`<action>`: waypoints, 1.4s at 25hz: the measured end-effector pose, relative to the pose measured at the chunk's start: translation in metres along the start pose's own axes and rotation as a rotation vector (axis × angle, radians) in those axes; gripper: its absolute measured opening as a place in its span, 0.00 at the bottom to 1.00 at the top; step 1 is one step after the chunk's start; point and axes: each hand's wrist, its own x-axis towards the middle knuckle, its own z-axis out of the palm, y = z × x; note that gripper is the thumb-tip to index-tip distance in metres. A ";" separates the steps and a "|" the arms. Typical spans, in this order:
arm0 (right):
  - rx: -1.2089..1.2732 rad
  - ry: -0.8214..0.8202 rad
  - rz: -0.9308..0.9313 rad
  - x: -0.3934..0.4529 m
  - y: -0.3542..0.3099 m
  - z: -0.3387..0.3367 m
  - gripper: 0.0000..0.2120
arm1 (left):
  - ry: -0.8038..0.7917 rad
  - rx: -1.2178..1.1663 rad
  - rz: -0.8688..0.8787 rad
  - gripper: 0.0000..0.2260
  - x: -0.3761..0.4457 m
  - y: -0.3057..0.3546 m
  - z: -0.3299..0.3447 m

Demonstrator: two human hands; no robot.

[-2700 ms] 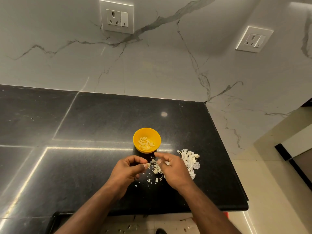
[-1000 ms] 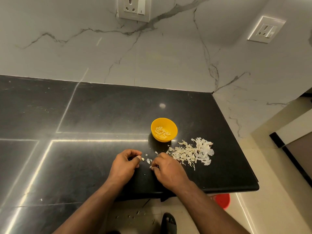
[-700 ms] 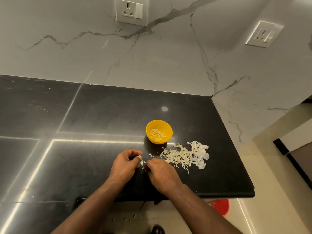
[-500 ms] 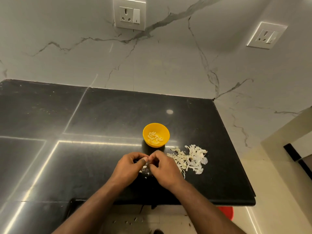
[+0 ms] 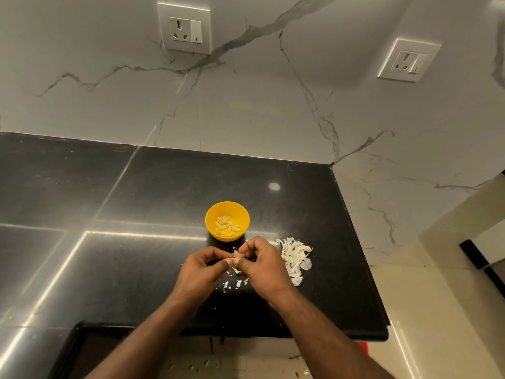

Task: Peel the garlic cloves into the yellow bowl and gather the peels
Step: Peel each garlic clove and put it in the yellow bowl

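A small pale garlic clove [image 5: 235, 257] with a papery flake sticking up from it sits pinched between both hands, just in front of the yellow bowl [image 5: 227, 220]. The left hand [image 5: 200, 272] and right hand [image 5: 263, 265] meet thumb to thumb, fingers curled tightly around the clove, so most of it is hidden. The round, smooth plastic-looking bowl stands on the glossy black stone tabletop [image 5: 136, 203] and holds peeled, cream-coloured cloves [image 5: 226, 227]. A heap of thin, white, curled peels [image 5: 295, 259] lies right of the bowl, partly covered by the right hand; loose scraps [image 5: 232, 283] lie under the hands.
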 end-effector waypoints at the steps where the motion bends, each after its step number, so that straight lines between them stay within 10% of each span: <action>1: 0.034 -0.006 0.014 0.000 0.001 -0.002 0.10 | 0.010 -0.045 -0.012 0.02 -0.002 -0.001 0.004; 14: 0.263 -0.031 0.128 0.005 -0.015 0.003 0.12 | -0.104 -0.353 -0.216 0.03 0.013 -0.007 -0.010; 35: -0.129 0.090 -0.080 0.008 -0.025 0.017 0.04 | -0.246 -0.331 -0.256 0.05 0.036 0.000 -0.036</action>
